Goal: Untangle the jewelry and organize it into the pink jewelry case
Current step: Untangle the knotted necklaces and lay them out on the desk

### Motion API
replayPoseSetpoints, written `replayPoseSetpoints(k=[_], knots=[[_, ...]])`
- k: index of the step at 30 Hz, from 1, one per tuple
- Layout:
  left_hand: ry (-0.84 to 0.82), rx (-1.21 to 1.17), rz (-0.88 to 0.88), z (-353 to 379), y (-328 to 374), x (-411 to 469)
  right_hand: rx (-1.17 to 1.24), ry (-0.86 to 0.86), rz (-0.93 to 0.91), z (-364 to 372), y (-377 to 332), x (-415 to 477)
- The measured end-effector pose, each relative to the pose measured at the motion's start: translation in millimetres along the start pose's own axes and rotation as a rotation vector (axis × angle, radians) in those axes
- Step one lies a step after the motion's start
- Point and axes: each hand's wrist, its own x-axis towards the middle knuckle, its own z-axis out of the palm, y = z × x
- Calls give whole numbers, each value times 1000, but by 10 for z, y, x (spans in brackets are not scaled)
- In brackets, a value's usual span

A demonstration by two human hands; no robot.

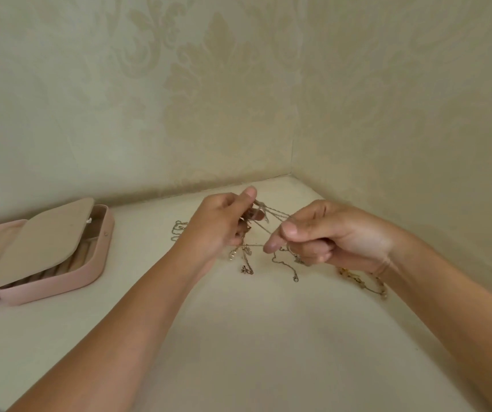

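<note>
Two bare hands hold a tangle of thin silver chains (277, 214) just above the cream worktop (239, 337), near its back right corner. The left hand (221, 224) pinches one bunch between thumb and curled fingers, and the right hand (328, 233) pinches other strands likewise. An oblong pink jewelry case (90, 272) lies open at the left edge. A gold beaded chain (363, 285) lies under the right wrist.

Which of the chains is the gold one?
The beaded chain lying on the table beside the right hand; the tangled chains pinched between it and the left hand are thin and silvery.
</note>
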Motion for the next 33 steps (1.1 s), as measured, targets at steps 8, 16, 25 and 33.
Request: replayPoseSetpoints(k=[8,16,25,33], knots=[[86,-479,-176,-66,67,38,98,-128,-13,-84,72,-5],[-350,-728,-300,-281,111,31,85,285,-65,-62,14,38],[-243,-789,-152,-518,174,42,-191,489,-145,-176,-92,-68],[-279,-346,-231,-366,87,57,15,928,-319,-279,-40,-26]])
